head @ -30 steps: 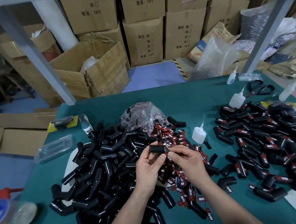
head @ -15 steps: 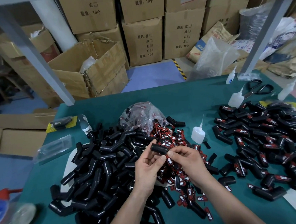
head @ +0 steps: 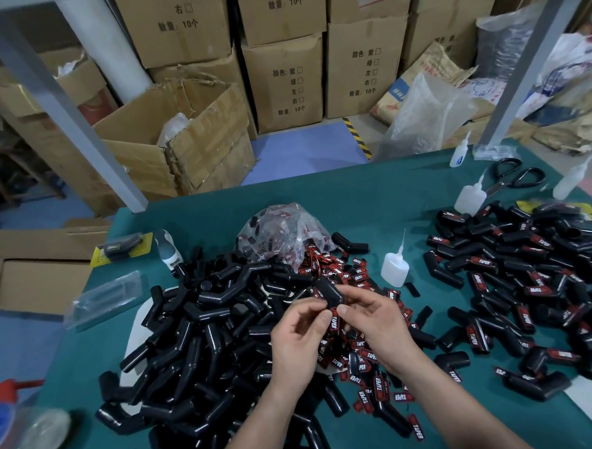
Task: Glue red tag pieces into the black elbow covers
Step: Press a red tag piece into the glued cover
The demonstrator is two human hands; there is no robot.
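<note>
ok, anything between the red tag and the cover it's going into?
Nothing visible. The red tag hangs right under the elbow cover, both pinched between the fingertips of the left hand and right hand. Only those fingertips crowd the joint. Whether glue is on the tag cannot be seen.

- Two hands: left hand (head: 299,341) and right hand (head: 375,323).
- One black elbow cover (head: 329,291) held between them.
- Two heaps of elbow covers, both too many to count: the untagged heap (head: 204,332) and the tagged heap (head: 530,280).
- One loose heap of red tags (head: 345,276), uncountable.
- Four white glue bottles (head: 394,269).
- One pair of scissors (head: 515,178).
- One clear bag of tags (head: 281,232).
- Two yellow-backed packs (head: 121,249).
</note>
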